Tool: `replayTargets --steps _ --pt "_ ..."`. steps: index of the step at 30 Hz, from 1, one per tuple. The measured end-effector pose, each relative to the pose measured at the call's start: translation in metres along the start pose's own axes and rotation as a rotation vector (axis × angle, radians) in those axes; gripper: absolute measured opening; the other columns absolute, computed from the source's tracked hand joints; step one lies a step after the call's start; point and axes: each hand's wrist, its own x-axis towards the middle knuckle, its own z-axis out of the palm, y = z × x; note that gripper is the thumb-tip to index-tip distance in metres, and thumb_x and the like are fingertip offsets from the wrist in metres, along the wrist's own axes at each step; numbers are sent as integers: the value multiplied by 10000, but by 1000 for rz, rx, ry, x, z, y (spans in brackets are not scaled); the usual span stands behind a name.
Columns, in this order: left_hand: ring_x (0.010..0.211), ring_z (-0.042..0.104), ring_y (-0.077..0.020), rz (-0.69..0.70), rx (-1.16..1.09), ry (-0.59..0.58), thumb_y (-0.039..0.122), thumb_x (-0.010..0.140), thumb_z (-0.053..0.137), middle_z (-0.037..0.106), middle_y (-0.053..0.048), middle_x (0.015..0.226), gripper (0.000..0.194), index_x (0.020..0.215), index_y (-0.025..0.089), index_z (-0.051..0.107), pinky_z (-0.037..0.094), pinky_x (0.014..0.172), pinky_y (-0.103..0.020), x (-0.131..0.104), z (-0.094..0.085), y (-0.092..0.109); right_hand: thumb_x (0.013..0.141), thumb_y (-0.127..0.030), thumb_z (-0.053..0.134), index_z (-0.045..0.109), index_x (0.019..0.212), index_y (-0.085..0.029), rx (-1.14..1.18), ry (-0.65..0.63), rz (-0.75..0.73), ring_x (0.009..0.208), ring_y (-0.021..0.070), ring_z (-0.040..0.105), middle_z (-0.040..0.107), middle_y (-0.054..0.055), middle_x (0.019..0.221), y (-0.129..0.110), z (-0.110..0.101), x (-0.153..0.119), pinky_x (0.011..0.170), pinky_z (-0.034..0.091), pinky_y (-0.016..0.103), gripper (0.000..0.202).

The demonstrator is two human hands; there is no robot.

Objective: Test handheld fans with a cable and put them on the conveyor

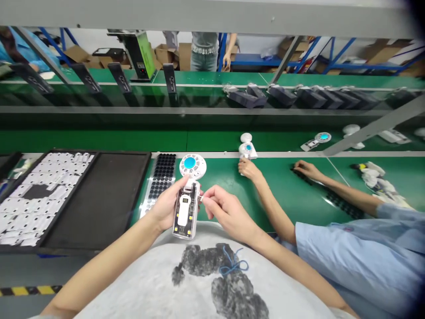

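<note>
My left hand is wrapped round a white device with a clear casing, a dark circuit board and a round white head with a blue centre. The device is held upright in front of my body, its round head pointing away from me. At its right side, my right hand pinches a small white piece between thumb and fingers. Just left of the device lies a sheet of round black pads on the green table.
A black tray with white parts stands at the left. At the right, a co-worker's hands handle a similar device and black pads. Grey units line the far belt; a metal bar crosses overhead.
</note>
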Motion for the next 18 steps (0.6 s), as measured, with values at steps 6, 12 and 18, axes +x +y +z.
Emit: replayTargets --steps 6,12,18 --pt "527 604 -145 4 18 -22 376 891 425 635 -60 655 366 805 90 637 496 479 -242 5 -6 1 914 -290 432 451 771 -205 96 -34 53 553 87 466 519 -68 575 3 1 -1 598 382 233 167" --pt "499 584 -151 -42 -70 -146 404 900 373 617 -57 621 406 838 95 629 501 486 -274 10 -12 0 913 -299 429 459 797 -203 155 -16 55 557 91 470 514 -64 576 3 2 3 595 387 238 154" --pt "542 581 -131 10 10 -35 405 868 467 615 -50 662 328 836 112 613 487 519 -240 10 -10 -2 908 -271 425 457 771 -200 103 -60 65 531 90 441 503 -62 563 0 -1 1 552 346 234 157"
